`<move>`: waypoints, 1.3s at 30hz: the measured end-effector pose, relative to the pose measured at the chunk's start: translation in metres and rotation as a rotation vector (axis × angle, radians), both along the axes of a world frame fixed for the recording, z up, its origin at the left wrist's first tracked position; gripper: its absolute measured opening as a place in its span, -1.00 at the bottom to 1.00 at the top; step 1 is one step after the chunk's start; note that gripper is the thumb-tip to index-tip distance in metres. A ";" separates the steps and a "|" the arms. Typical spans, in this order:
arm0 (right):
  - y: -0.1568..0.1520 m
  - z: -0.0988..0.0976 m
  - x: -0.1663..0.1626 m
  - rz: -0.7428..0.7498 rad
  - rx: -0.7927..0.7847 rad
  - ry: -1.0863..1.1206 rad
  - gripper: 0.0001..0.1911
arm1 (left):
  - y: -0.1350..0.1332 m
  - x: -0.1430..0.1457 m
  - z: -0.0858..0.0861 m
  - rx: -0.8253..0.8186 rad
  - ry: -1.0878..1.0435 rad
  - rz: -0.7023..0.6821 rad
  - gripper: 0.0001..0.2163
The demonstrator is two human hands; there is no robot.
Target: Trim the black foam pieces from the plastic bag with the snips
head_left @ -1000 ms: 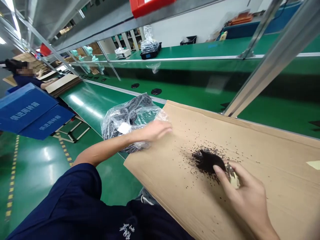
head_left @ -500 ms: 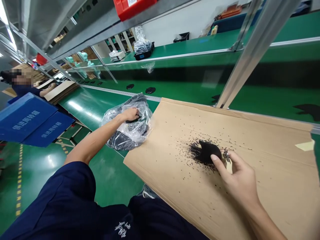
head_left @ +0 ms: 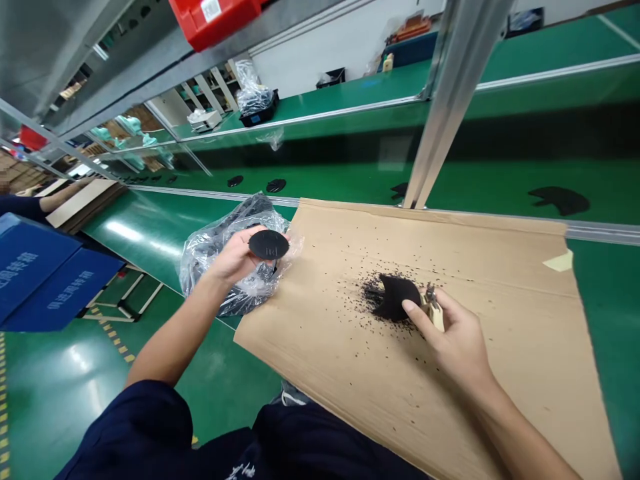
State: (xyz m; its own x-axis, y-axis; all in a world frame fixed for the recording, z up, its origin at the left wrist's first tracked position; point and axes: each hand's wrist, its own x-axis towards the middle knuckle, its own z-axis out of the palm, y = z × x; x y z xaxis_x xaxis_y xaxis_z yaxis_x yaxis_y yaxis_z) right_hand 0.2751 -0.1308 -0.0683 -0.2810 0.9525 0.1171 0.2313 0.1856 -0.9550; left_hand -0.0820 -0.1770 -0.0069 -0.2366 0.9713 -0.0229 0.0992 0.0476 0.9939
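My left hand is closed on a flat black oval piece with faint marks on its face, held up over a clear plastic bag of dark parts. Over the cardboard sheet, my right hand pinches a black curved piece with a notched left edge, thumb on top. The same hand also holds small metal nippers with pale handles. Many tiny black scraps lie scattered around and beneath the curved piece.
A metal post rises at the cardboard's far edge. Several black pieces lie on the green surface behind it. Blue boxes stand at the left, near another person's arm. A red bin sits on the overhead shelf.
My left hand has come up out of the plastic bag with the black oval piece. My right hand still holds the curved piece and nippers. The view has turned slightly right.
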 end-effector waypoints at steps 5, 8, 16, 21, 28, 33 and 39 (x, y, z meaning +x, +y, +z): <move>-0.002 -0.002 -0.003 -0.054 -0.197 0.123 -0.53 | 0.014 0.092 -0.047 0.012 -0.487 -0.094 -0.63; -0.005 -0.003 -0.005 -0.104 -0.425 0.307 -0.57 | 0.025 0.136 -0.067 0.106 -0.450 -0.199 -0.64; -0.006 -0.002 -0.005 -0.052 -0.722 0.628 -0.65 | 0.022 0.155 -0.087 0.627 0.321 -0.142 -0.92; -0.008 -0.004 -0.005 -0.105 -0.727 0.602 -0.58 | 0.024 0.147 -0.087 0.722 0.474 -0.124 -0.92; -0.008 -0.008 -0.007 -0.059 -0.709 0.527 -0.59 | 0.023 0.147 -0.086 0.763 0.498 -0.231 -0.92; -0.008 -0.009 -0.007 -0.114 -0.628 0.476 -0.56 | 0.016 0.152 -0.087 0.758 0.503 -0.267 -0.90; -0.009 -0.009 -0.005 -0.210 -0.527 0.453 -0.54 | 0.011 0.157 -0.084 0.371 0.179 -0.297 -0.70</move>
